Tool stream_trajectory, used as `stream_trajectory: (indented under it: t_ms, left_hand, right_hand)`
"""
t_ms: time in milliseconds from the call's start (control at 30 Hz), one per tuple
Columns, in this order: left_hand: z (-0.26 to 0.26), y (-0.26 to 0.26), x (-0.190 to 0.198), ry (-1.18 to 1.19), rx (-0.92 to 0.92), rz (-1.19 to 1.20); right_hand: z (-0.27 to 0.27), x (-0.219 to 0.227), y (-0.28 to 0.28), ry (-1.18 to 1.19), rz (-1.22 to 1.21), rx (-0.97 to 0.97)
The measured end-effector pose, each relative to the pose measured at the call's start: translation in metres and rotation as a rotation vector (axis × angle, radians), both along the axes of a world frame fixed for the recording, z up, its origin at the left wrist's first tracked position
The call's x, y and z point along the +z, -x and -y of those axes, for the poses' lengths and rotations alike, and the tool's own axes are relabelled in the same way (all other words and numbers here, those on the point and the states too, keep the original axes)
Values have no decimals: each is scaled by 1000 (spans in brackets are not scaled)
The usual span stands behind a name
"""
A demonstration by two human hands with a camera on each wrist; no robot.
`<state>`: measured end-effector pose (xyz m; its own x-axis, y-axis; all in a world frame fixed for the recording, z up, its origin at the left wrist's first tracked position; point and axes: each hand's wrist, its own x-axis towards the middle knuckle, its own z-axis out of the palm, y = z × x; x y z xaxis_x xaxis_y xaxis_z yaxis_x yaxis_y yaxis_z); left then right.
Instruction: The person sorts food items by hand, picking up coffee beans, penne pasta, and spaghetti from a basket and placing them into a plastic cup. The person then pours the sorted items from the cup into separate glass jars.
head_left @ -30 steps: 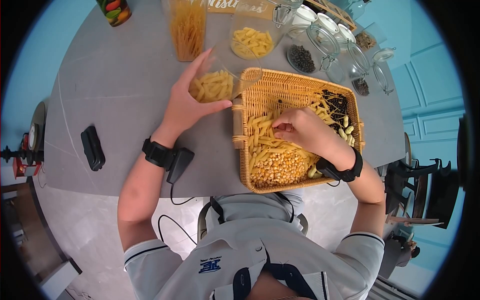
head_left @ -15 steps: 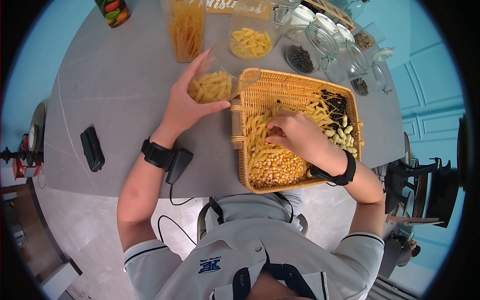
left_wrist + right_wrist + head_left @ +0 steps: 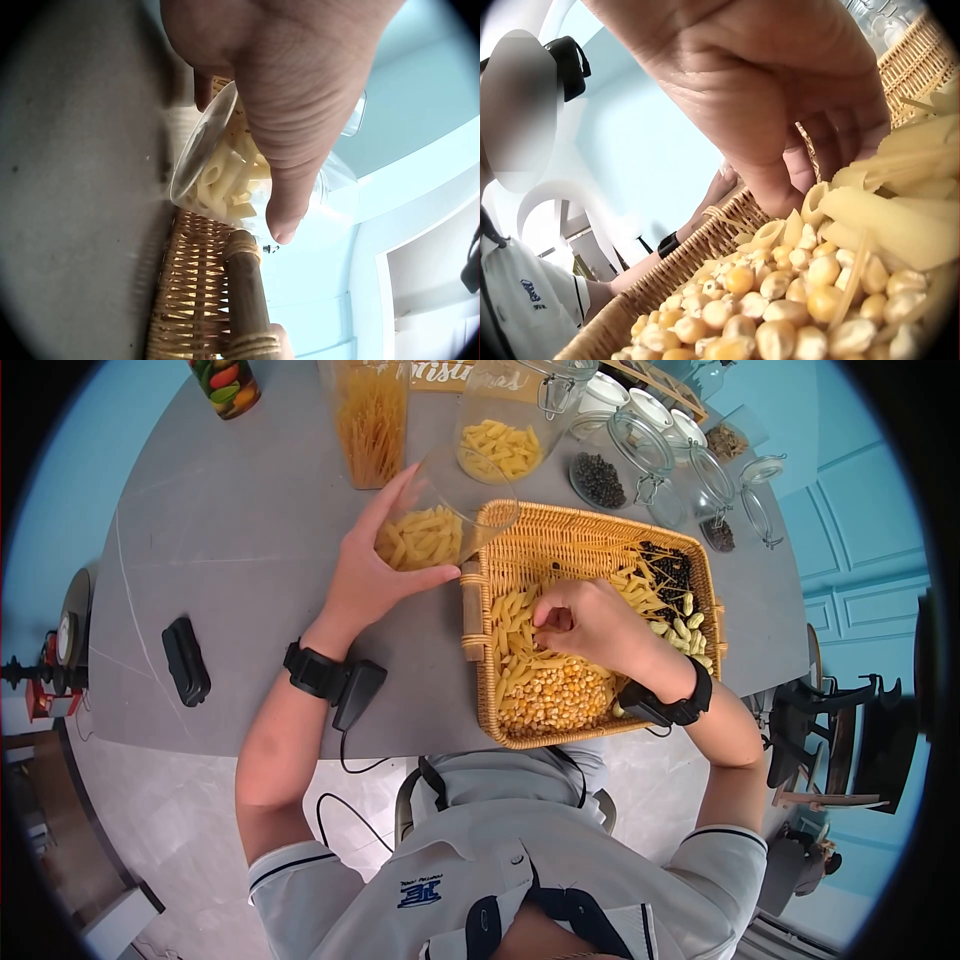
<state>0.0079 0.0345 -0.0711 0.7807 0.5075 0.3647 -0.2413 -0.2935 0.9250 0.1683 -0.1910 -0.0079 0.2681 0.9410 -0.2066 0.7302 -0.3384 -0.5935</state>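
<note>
My left hand (image 3: 375,565) grips a clear jar (image 3: 445,485), thumb on the near side and fingers around the far side. The jar leans over the left end of a wicker basket (image 3: 515,515), with penne (image 3: 425,538) gathered low inside it. Inside the basket, my right hand (image 3: 600,622) has curled fingers and pinches at the loose penne (image 3: 877,225); the fingertips are partly hidden. Corn kernels (image 3: 780,307) lie just below that hand. Peanuts (image 3: 685,632), black beans (image 3: 668,565) and thin spaghetti strands fill the basket's right end.
Behind the basket stand a spaghetti container (image 3: 370,430), a penne jar (image 3: 500,445) and clip-top jars, one with dark beans (image 3: 598,480). White canisters stand beyond. A black case (image 3: 186,660) lies on the grey table (image 3: 250,610) at left.
My right hand has shifted slightly left within the penne, its fingers curling tighter, and more peanuts show beside it. The left hand and its jar have stayed nearly still.
</note>
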Motion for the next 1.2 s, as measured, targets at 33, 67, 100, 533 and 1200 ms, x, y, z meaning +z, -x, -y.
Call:
stream_trajectory:
  t_ms: [33,67,100,533,1200]
  left_hand:
    - [0,0,0,1,-1,2]
    - [0,0,-1,-12,4,2]
    - [-1,0,-2,-25,7,2]
    - [0,0,0,-20,8,-10]
    - [0,0,1,-37,7,1]
  right_hand:
    - [0,0,2,4,18,8]
    - [0,0,3,8,36,14]
    - [1,0,3,-11,22,26]
    - [4,0,-40,-70,-679,-230]
    - [-44,62,-45,-314,-512,-209]
